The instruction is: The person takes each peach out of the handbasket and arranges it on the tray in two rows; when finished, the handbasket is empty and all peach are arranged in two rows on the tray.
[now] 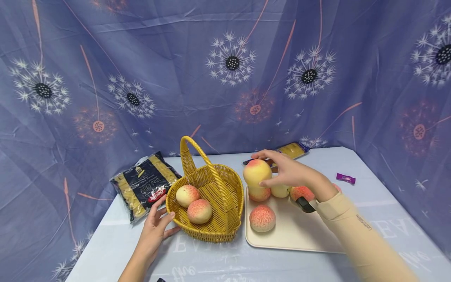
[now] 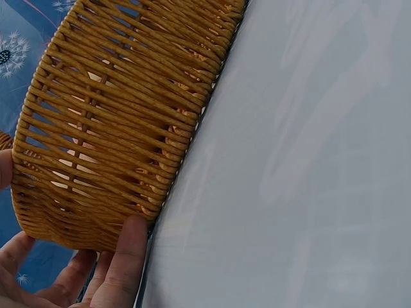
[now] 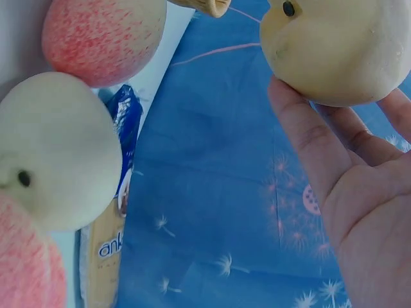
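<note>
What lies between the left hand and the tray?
In the head view, the yellow basket holding two peaches stands between the left hand and the tray.

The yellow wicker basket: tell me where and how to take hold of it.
Grip the top of its arched handle, probably best from above: it rises over the basket, its top clear of the two peaches inside. Those lie toward the left, so it may tip that way; the left hand could steady it.
</note>
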A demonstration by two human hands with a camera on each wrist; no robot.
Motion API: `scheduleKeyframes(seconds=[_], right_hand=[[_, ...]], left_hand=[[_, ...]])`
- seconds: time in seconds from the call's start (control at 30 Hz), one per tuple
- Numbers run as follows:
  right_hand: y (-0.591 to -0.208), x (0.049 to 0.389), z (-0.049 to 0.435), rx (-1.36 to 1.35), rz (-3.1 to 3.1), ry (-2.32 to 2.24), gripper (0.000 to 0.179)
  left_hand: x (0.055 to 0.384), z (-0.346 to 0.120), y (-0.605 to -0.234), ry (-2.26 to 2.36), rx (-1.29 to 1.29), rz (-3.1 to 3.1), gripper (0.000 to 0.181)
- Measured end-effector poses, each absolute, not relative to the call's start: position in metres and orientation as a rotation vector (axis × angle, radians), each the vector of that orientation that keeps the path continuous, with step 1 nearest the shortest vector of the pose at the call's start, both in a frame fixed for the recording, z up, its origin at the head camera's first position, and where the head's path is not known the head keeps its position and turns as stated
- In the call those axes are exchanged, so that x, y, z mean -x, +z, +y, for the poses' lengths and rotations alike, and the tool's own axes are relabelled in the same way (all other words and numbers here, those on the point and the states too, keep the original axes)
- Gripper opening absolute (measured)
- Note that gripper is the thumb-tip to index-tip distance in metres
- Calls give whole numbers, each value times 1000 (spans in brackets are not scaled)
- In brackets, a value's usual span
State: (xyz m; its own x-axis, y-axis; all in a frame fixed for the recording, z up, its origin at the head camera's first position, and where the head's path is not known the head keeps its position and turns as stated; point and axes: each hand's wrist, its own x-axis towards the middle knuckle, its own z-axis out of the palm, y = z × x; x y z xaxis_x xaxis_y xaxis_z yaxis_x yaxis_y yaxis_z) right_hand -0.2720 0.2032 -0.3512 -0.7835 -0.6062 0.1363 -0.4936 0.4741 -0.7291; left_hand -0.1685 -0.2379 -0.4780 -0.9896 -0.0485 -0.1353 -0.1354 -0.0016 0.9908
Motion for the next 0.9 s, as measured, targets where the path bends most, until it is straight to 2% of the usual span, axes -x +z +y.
scheduleKeyframes(seconds=[0.67,0.9], right_hand=[[-368,228,246,748,2600,-1370,77],[-379,219,255,787,2587,-1379,73]], left_hand=[[169,-237,-476,2167,198,2181,70],[168,-237,-476,2169,197,2182,70]])
